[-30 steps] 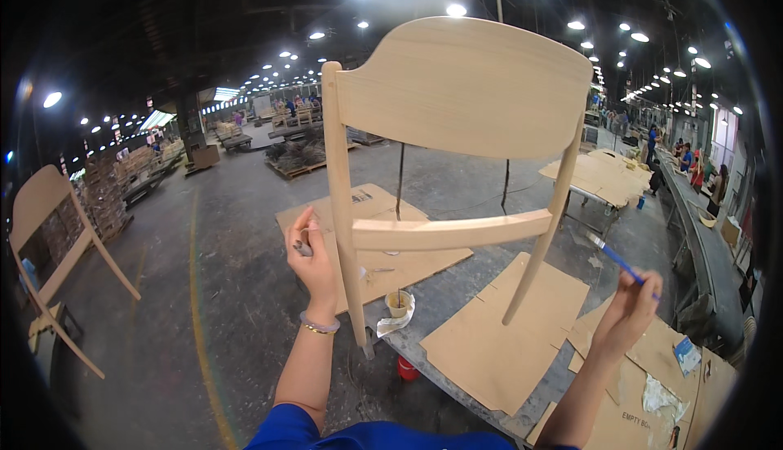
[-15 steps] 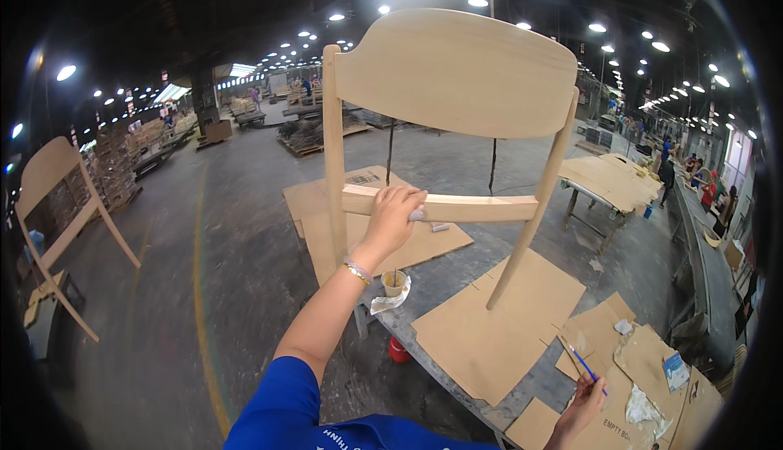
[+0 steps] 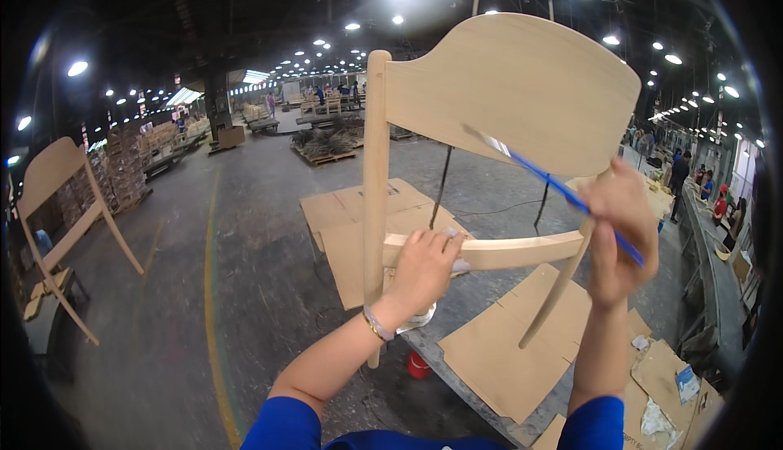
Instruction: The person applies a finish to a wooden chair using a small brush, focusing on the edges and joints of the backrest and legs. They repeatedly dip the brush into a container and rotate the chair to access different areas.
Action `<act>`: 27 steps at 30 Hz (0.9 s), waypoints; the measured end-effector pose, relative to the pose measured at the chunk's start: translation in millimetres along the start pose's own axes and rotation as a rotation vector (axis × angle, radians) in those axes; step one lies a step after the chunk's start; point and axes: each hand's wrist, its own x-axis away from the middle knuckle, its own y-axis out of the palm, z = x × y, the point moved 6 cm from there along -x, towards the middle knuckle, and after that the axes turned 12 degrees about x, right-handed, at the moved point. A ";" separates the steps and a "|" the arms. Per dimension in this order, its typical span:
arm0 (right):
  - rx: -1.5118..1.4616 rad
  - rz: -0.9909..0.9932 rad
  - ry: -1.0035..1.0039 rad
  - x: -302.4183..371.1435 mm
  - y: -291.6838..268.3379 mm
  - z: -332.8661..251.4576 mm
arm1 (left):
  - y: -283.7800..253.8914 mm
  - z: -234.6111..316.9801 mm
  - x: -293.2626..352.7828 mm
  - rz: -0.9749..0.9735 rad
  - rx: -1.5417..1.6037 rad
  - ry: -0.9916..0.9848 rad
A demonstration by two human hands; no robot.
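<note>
A pale wooden chair-back frame (image 3: 510, 95), with a curved backrest and two round posts, stands upright before me. Its lower rail (image 3: 522, 256) is gripped near the left post by my left hand (image 3: 422, 274), fingers curled over the top. A small whitish piece (image 3: 461, 266) shows under those fingers; its kind is unclear. Raised beside the right post, my right hand (image 3: 624, 234) is closed on a thin blue-handled paintbrush (image 3: 559, 189). The brush's blurred tip points up and left, in front of the backrest's lower edge; contact cannot be told.
Cardboard sheets (image 3: 514, 352) cover parts of the grey table (image 3: 465, 389). Two dark rods (image 3: 441, 189) come down behind the backrest. Another chair-back frame (image 3: 61, 172) is at far left. A red container (image 3: 418, 365) sits below the table edge. People work along the line (image 3: 705, 246) at right.
My right hand has risen from low at the right to the backrest with the paintbrush. The frame appears farther right and closer. My left hand still holds the rail.
</note>
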 end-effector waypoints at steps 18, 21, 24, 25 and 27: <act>-0.121 0.068 -0.180 -93.8 141.6 27.9 | -20.1 -10.2 24.0 -0.014 -0.138 0.020; -0.102 0.053 -0.198 -91.1 140.9 31.7 | -16.6 -11.6 19.9 0.005 -0.175 0.018; -0.095 0.054 -0.219 -88.1 139.1 37.1 | -13.2 -12.4 18.2 0.003 -0.189 0.011; -0.095 0.055 -0.221 -86.9 138.4 39.6 | -11.4 -12.8 17.2 0.013 -0.194 0.006; -0.099 0.061 -0.226 -85.1 137.9 44.8 | -7.2 -13.0 14.9 0.025 -0.181 0.000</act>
